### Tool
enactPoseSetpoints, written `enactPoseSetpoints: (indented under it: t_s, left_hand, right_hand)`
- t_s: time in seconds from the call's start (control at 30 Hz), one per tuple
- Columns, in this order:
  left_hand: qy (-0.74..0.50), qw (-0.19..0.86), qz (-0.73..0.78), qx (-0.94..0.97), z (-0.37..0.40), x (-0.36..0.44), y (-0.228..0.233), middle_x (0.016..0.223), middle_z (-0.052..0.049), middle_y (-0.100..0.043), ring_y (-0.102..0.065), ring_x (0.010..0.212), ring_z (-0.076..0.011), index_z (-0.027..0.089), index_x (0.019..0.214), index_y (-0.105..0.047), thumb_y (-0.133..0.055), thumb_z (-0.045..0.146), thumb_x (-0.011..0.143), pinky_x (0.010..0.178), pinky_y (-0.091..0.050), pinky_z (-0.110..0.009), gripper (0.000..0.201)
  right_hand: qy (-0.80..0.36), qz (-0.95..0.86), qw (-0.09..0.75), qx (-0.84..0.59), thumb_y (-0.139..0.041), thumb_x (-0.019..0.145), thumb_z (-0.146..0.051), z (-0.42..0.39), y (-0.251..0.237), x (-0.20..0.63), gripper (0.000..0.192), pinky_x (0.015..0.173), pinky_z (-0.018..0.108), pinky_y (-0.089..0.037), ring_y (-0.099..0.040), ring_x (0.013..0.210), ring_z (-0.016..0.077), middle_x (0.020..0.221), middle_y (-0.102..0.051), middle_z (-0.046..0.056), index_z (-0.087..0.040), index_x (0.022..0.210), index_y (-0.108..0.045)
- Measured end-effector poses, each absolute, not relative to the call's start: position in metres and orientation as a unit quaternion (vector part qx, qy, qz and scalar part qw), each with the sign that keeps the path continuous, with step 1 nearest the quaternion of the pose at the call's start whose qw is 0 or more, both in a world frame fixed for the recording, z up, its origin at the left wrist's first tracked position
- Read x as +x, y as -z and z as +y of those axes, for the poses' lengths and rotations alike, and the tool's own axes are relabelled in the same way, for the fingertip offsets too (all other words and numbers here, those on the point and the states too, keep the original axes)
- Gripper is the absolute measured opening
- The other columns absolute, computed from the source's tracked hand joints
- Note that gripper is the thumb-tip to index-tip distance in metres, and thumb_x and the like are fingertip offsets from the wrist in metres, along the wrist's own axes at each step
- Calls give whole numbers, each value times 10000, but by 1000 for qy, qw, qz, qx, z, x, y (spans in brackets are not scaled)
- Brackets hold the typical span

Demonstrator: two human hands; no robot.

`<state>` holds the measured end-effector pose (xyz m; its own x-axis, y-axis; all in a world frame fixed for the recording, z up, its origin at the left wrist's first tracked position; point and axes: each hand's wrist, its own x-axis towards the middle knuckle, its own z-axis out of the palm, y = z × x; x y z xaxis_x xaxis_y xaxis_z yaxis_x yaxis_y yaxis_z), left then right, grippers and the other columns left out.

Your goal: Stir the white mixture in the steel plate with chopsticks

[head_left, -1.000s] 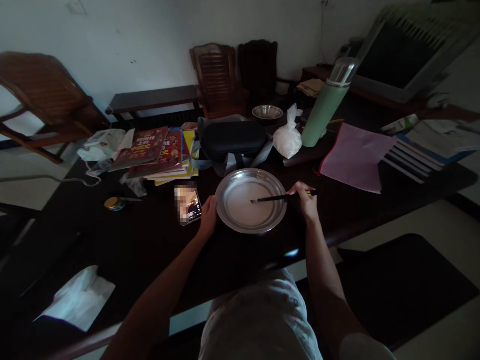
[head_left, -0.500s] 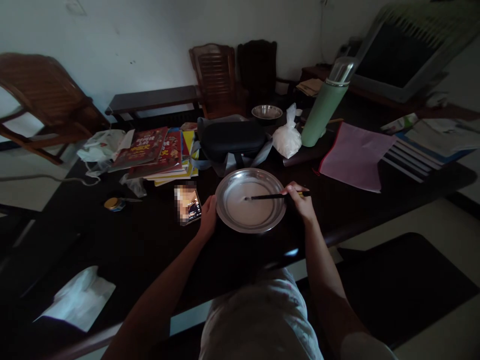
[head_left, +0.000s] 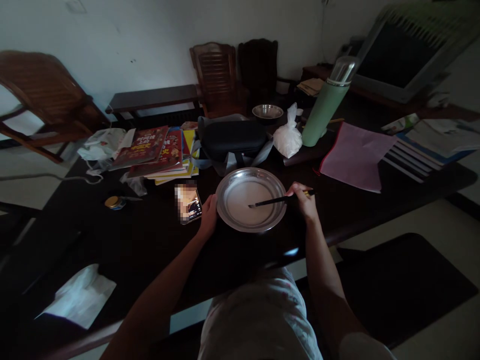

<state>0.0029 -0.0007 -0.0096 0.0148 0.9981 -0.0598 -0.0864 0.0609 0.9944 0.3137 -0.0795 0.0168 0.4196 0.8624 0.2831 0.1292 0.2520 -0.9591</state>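
A round metal plate [head_left: 225,212] holding a whitish liquid sits on the dark table in front of me. My left hand [head_left: 208,216] grips its left rim. Dark chopsticks [head_left: 268,202] are held in my right hand [head_left: 304,199] at the plate's right edge, their tips resting in the liquid near the middle. A phone [head_left: 188,205] with a lit screen lies just left of my left hand.
Behind the plate lie a black case [head_left: 232,138], a stack of books [head_left: 157,152], a white plastic bag [head_left: 287,136], a small metal bowl [head_left: 267,111] and a green flask [head_left: 325,105]. A pink folder [head_left: 354,156] and papers lie right. A small tin [head_left: 112,202] sits left.
The chopstick tips have swept around inside the plate, first up and left, then back down toward the middle. My left hand stays on the rim.
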Motion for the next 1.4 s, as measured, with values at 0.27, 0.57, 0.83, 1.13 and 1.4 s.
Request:
enactPoseSetpoints:
  t_s: [0.27,0.57,0.83,1.13,1.4]
  left_hand:
    - [-503,537,488,470,0,2,10,645,55,-425,-404,618,-137,233,677,-524,-785,794,863,553,-382,-255,646]
    - [-500,533,488,477,-2,2,5,634,55,-418,-387,625,-136,231,654,-513,-794,771,859,559,-380,-248,642]
    - [-504,533,490,471,-1,2,8,647,55,-424,-399,638,-139,232,673,-521,-789,724,881,590,-388,-254,598]
    - [-497,539,490,471,0,2,10,639,56,-427,-388,615,-133,232,678,-533,-784,842,819,536,-351,-252,675]
    - [-493,542,493,469,-1,2,9,631,59,-424,-378,602,-128,229,682,-533,-775,825,854,527,-340,-251,666]
  right_hand:
    - [-259,-448,653,-553,-727,855,-864,-78,-14,316,641,773,391,-567,-692,680,219,642,-730,19,-278,596,-736]
    - [-247,-456,657,-548,-734,859,-859,-78,-13,317,635,780,396,-567,-701,692,224,644,-736,17,-282,594,-742]
    - [-243,-480,638,-551,-732,866,-852,-79,-14,315,613,811,413,-581,-716,740,240,690,-759,30,-286,632,-764]
    - [-251,-476,641,-548,-770,841,-843,-78,-15,315,602,803,395,-568,-721,744,234,693,-764,27,-278,635,-785]
    - [-258,-502,622,-543,-765,857,-824,-77,-14,314,580,807,408,-573,-725,766,243,719,-772,32,-285,643,-780]
